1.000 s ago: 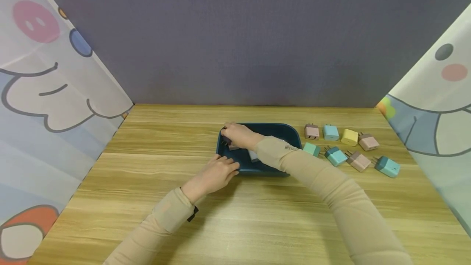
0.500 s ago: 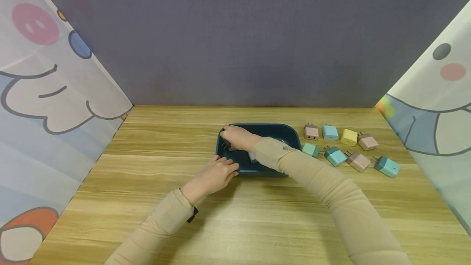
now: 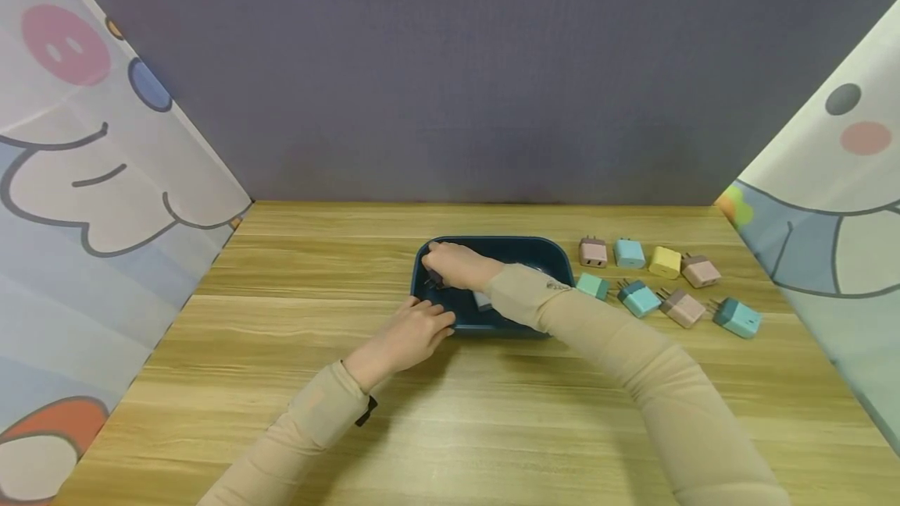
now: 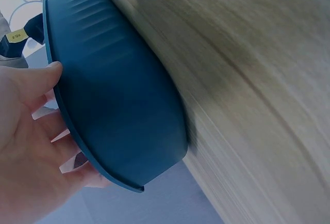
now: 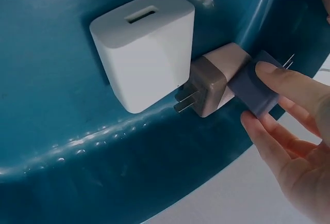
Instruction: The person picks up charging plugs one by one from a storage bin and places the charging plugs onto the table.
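Note:
My left hand (image 3: 411, 334) grips the near left rim of a dark blue plastic bin (image 4: 113, 90). In the left wrist view the thumb lies on the outer wall and the fingers reach over the rim. Inside the bin at the left end, my right hand (image 3: 460, 264) pinches a dark navy charger plug (image 5: 252, 92) between thumb and fingers, its metal prongs pointing away. The navy plug overlaps a pink and brown charger plug (image 5: 219, 77) in the right wrist view. Beside that sits a white charger plug (image 5: 147, 53) with a USB slot in its top.
Right of the bin, several charger plugs lie in two loose rows on the wooden table (image 3: 492, 428), among them a yellow one (image 3: 664, 262) and a teal one (image 3: 737, 318). A grey wall (image 3: 450, 76) stands behind, with cartoon-printed panels at both sides.
My right hand has sunk slightly lower into the bin with the navy plug, and now covers the pink plug in the head view. My left hand stays on the rim.

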`<act>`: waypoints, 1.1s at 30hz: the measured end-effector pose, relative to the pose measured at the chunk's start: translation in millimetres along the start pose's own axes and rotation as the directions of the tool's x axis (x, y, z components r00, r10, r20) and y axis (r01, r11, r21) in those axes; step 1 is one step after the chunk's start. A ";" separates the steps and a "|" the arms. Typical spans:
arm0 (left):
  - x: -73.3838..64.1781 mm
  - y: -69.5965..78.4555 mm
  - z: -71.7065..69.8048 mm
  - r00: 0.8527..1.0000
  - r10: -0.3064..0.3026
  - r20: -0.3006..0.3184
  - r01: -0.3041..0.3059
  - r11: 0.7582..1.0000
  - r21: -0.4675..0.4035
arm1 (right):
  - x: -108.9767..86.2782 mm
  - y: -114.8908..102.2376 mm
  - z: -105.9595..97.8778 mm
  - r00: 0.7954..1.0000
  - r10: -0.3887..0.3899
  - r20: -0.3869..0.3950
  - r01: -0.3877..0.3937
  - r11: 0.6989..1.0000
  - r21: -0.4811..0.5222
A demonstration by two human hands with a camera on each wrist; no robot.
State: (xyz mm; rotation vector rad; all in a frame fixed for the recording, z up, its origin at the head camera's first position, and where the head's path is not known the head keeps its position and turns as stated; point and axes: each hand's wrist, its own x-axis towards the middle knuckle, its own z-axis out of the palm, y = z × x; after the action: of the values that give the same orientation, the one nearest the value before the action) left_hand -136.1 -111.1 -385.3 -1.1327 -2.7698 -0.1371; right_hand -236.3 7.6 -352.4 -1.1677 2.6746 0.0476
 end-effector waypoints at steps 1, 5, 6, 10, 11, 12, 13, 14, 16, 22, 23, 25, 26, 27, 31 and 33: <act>0.0 -0.1 -0.1 1.000 0.000 0.001 0.000 1.000 0.000 | -0.7 -0.1 -0.5 1.000 0.003 0.003 -0.003 1.000 0.001; -0.2 -0.8 0.1 1.000 0.003 -0.001 -0.003 1.000 0.007 | -2.9 -0.8 -2.6 1.000 0.008 0.022 -0.008 1.000 -0.011; -0.4 -0.9 0.1 1.000 0.003 -0.001 -0.003 1.000 0.009 | -3.6 -1.1 -3.4 1.000 0.009 0.028 -0.009 1.000 -0.016; -0.5 -1.1 0.2 1.000 0.001 -0.001 -0.001 1.000 0.008 | -7.5 -2.0 -6.7 0.999 0.018 0.052 -0.017 1.000 -0.017; -0.5 -1.2 0.7 1.000 0.001 -0.003 -0.001 1.000 0.010 | -9.1 -2.2 -7.6 0.998 0.018 0.055 -0.017 1.000 -0.014; -0.5 -1.3 1.0 1.000 0.001 -0.003 -0.001 1.000 0.011 | -10.8 -2.2 -8.5 0.998 0.019 0.057 -0.019 1.000 -0.010; -0.5 -1.4 1.3 1.000 0.002 -0.006 -0.002 1.000 0.010 | -12.4 -2.1 -9.2 0.998 0.016 0.056 -0.016 1.000 -0.009; -0.6 -1.5 1.6 1.000 0.003 -0.008 -0.003 1.000 0.012 | -14.2 -1.9 -9.9 0.998 0.013 0.053 -0.013 1.000 -0.010; -0.8 -1.7 2.1 1.000 0.005 -0.011 -0.005 1.000 0.011 | -18.4 -1.5 -11.4 0.999 0.002 0.046 -0.002 1.000 -0.017; -1.3 -2.5 3.2 1.000 0.015 -0.016 -0.014 1.000 0.015 | -31.9 -0.3 -17.7 0.999 -0.011 0.048 0.010 1.000 0.030; -1.4 -2.5 3.2 1.000 0.016 -0.017 -0.016 1.000 0.017 | -34.0 0.0 -18.8 0.999 -0.010 0.051 0.008 0.999 0.042; -1.5 -2.7 3.4 1.000 0.018 -0.019 -0.018 1.000 0.019 | -37.9 1.1 -20.4 0.998 -0.007 0.056 0.004 0.998 0.055; -1.5 -2.7 3.3 1.000 0.019 -0.021 -0.019 1.000 0.020 | -39.7 1.9 -21.1 0.998 -0.009 0.055 0.006 0.998 0.056; -1.5 -2.8 3.4 1.000 0.020 -0.022 -0.020 1.000 0.022 | -41.6 2.7 -21.8 0.999 -0.010 0.053 0.007 0.998 0.057; -1.2 -3.0 3.5 0.999 0.022 -0.026 -0.022 1.000 0.017 | -48.8 6.4 -23.8 0.999 -0.029 0.029 0.028 0.999 0.039; -1.1 -3.1 3.7 0.999 0.023 -0.029 -0.023 1.000 0.014 | -52.6 8.1 -25.0 0.999 -0.036 0.015 0.035 0.999 0.040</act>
State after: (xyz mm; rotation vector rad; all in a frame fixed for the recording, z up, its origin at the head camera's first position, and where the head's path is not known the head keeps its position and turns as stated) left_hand -137.8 -113.5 -389.2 -1.1495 -2.7273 -0.1308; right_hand -212.3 48.1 -317.2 -1.1972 2.6284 -0.0029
